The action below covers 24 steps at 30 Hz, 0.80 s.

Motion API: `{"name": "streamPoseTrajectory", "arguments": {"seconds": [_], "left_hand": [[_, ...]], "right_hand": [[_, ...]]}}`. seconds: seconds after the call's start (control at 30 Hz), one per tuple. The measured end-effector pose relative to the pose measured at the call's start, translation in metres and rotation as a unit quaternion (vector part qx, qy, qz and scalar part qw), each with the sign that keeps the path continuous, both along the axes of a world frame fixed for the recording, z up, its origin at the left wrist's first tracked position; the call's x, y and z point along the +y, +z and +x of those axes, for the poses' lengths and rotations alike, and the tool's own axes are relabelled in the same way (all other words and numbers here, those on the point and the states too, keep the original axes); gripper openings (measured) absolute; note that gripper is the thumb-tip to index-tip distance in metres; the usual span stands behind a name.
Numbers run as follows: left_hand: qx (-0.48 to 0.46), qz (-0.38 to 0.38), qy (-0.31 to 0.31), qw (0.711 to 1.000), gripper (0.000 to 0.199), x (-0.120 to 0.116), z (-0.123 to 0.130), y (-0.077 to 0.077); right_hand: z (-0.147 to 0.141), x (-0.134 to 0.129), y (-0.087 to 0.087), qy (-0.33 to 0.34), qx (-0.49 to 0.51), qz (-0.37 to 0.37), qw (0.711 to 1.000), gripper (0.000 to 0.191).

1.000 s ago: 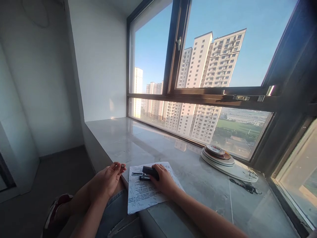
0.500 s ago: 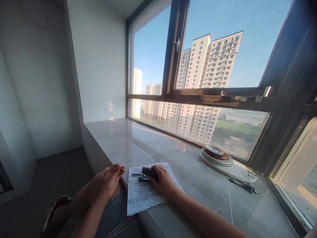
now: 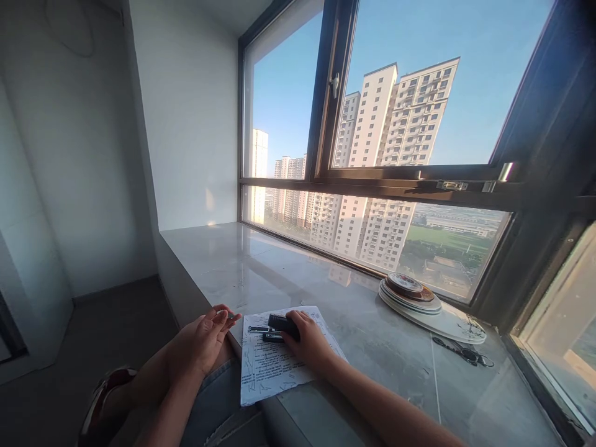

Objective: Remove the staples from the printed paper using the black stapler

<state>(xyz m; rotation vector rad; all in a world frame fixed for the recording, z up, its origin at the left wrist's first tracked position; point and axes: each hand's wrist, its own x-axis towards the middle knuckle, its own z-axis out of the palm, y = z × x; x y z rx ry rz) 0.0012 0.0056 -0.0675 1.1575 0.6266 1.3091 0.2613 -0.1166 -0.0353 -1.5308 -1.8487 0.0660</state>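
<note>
A black stapler (image 3: 279,324) lies on printed sheets of paper (image 3: 265,372) at the front edge of the grey stone sill. Its top part is lifted, and the metal staple channel points left. My right hand (image 3: 305,341) is wrapped round the stapler's right end. Left of the paper, my left hand (image 3: 212,332) is raised with the palm turned up. Its thumb and fingertips are bent together round something small that I cannot make out. Many small dark marks or staples are scattered on the paper.
A stack of plates (image 3: 410,292) stands on the sill (image 3: 372,335) near the window, with a white oval board (image 3: 460,329) beneath it. Dark keys or scissors (image 3: 465,354) lie in front. My legs are below the sill's front edge.
The fingers of my left hand have shifted slightly right and some have stretched out towards the paper. My right hand stays on the stapler, which remains lifted apart.
</note>
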Motion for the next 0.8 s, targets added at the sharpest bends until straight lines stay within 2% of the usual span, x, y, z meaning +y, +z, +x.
{"name": "streamPoseTrajectory", "arguments": {"seconds": [0.3,0.5,0.8], "left_hand": [[-0.025,-0.021,0.009,0.999,0.038,0.005,0.000,-0.009],[0.030,0.005,0.007,1.000,0.039,0.002,0.001,-0.004],[0.077,0.031,0.010,0.997,0.043,0.005,0.007,-0.012]], "right_hand": [[0.000,0.000,0.000,-0.001,0.000,-0.001,1.000,0.015],[0.001,-0.001,0.000,0.004,0.002,0.005,1.000,0.014],[0.002,0.002,-0.003,0.005,-0.010,0.016,1.000,0.016]]}}
